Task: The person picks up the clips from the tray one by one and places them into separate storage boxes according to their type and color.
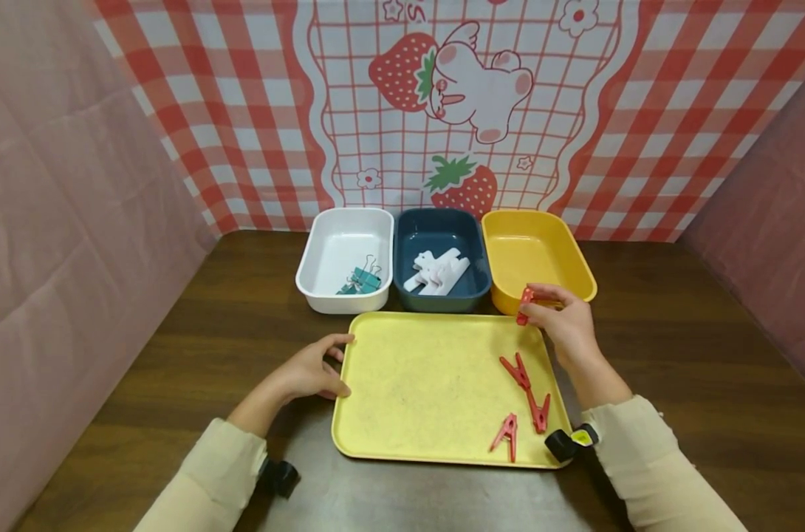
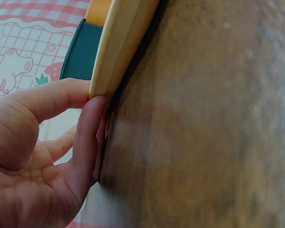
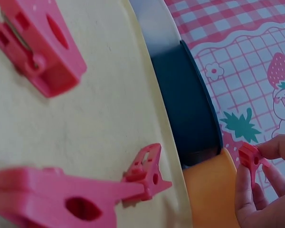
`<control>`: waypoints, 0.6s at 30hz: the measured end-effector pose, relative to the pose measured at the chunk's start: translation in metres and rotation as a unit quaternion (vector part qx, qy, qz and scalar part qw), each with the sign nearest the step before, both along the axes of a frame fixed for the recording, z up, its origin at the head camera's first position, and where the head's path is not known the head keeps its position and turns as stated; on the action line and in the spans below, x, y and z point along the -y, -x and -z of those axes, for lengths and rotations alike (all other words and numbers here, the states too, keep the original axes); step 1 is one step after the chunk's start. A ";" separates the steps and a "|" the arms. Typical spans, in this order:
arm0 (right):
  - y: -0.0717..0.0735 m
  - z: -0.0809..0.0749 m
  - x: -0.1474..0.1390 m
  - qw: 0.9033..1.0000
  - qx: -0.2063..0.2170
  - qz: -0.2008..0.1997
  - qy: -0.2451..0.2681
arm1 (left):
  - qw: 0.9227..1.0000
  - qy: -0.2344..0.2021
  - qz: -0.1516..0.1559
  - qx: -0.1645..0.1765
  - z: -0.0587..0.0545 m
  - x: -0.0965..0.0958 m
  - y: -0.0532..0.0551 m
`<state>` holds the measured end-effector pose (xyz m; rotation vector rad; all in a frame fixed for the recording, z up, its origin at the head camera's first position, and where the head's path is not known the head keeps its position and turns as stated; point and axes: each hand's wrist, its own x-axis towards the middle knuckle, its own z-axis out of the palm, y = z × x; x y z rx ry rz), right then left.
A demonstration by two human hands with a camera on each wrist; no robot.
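Observation:
At the left edge of a yellow tray [image 1: 416, 384], my left hand [image 1: 309, 372] pinches the rim; in the left wrist view the thumb and a finger meet around it. My right hand [image 1: 571, 332] holds a red plastic clothespin [image 1: 525, 306] between thumb and fingers, above the tray's far right corner and close to the front of a yellow bin [image 1: 578, 258]. On the right part of the tray lie three more red clothespins: one toward the back [image 1: 518, 372], one by the right rim [image 1: 538, 412] and one near the front [image 1: 507, 436].
Behind the tray stand a white bin [image 1: 316, 255] with teal binder clips [image 1: 362, 279] and a dark blue bin [image 1: 409, 236] with white clips [image 1: 445, 273]. The yellow bin is right of these. A strawberry-patterned cloth [image 1: 243, 111] hangs behind the brown wooden table [image 1: 176, 347].

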<state>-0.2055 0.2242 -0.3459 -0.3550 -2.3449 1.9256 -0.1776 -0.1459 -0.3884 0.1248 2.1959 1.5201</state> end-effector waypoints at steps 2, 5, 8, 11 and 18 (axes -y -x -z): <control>0.002 0.000 -0.002 1.000 -0.003 0.006 0.011 | 1.000 0.000 0.000 0.000 0.000 0.000 0.000; 0.005 0.001 -0.004 1.000 -0.007 0.015 0.020 | 1.000 0.000 0.000 -0.001 0.000 0.000 0.000; 0.007 0.002 -0.006 0.999 -0.009 0.024 0.029 | 1.000 0.000 0.000 -0.004 -0.001 -0.001 0.000; 0.009 0.001 -0.007 0.999 -0.012 0.029 0.038 | 1.000 0.000 0.000 -0.005 -0.001 -0.001 -0.001; 0.012 -0.003 -0.008 0.997 -0.035 0.027 0.063 | 1.000 0.001 0.000 -0.005 -0.001 -0.001 -0.001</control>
